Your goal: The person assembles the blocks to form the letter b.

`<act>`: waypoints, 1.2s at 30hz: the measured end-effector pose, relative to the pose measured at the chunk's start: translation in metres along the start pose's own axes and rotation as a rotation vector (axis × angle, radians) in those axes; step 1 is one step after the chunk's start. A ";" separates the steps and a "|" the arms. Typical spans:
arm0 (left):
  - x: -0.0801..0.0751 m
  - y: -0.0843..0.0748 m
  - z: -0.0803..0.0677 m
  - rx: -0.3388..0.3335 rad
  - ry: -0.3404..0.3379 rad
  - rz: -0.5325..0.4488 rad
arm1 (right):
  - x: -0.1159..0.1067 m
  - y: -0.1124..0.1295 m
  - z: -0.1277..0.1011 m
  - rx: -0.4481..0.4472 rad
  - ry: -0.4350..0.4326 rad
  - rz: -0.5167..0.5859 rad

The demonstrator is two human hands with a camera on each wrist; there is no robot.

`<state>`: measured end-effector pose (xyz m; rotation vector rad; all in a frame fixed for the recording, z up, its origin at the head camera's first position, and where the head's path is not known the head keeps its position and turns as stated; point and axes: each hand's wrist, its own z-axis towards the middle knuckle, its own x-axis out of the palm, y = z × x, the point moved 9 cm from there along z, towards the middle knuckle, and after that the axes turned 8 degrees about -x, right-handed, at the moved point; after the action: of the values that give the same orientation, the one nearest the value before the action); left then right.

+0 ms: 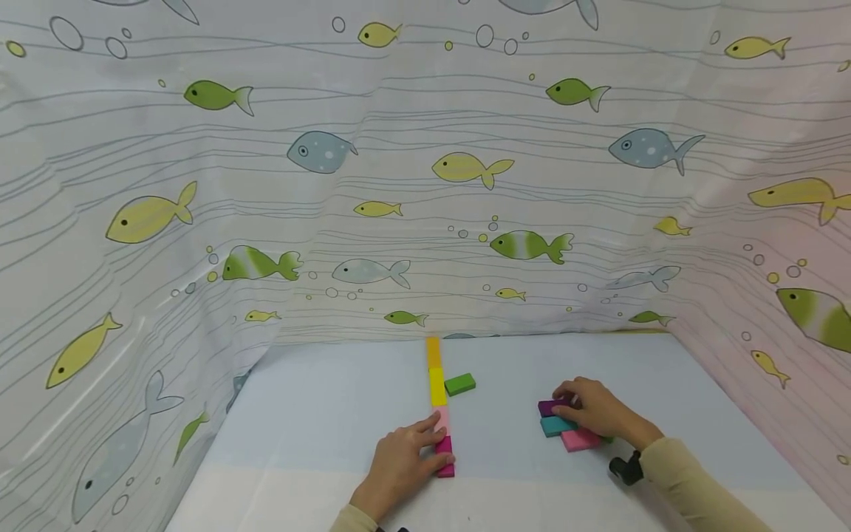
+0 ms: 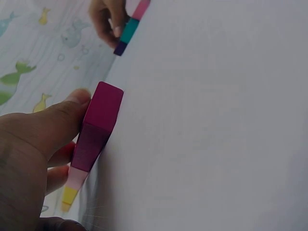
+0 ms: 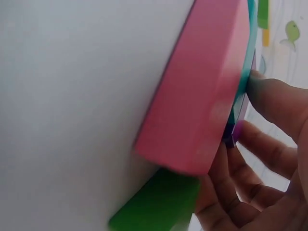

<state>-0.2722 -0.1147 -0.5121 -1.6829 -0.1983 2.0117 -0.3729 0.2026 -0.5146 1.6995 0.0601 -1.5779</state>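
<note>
A row of end-to-end blocks runs away from me: a magenta block (image 1: 445, 467) nearest, then a light pink block (image 1: 443, 423), a yellow block (image 1: 436, 386) and an orange block (image 1: 433, 352). My left hand (image 1: 401, 459) rests its thumb and fingertips on the magenta and pink blocks. To the right, my right hand (image 1: 595, 408) pinches a dark purple block (image 1: 547, 408) between thumb and fingers. Beside it lie a teal block (image 1: 553, 426) and a rose pink block (image 1: 580, 441). A green block (image 3: 154, 204) sits partly hidden behind the rose one.
Another green block (image 1: 460, 384) lies at an angle against the right of the row, near the yellow block. The white table (image 1: 319, 399) ends at a fish-patterned curtain (image 1: 425, 244) on the back and both sides. A black wrist camera (image 1: 626, 469) sits by the right sleeve.
</note>
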 end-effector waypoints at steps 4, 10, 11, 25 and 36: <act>0.003 0.002 -0.001 -0.001 -0.001 -0.011 | 0.004 0.005 0.008 0.011 -0.009 0.019; 0.005 0.003 -0.003 0.003 -0.008 -0.008 | 0.011 0.015 0.026 0.022 -0.045 0.018; 0.005 0.003 -0.003 0.002 -0.006 -0.006 | 0.012 0.017 0.030 0.024 -0.050 0.017; 0.006 0.002 -0.002 -0.012 0.017 0.011 | 0.031 0.043 0.076 0.064 -0.068 -0.047; 0.000 0.002 0.000 -0.002 0.001 0.022 | 0.031 0.056 0.088 0.076 -0.051 -0.062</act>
<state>-0.2733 -0.1164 -0.5132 -1.6940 -0.1819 2.0279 -0.4084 0.1004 -0.5041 1.7296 0.0275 -1.6870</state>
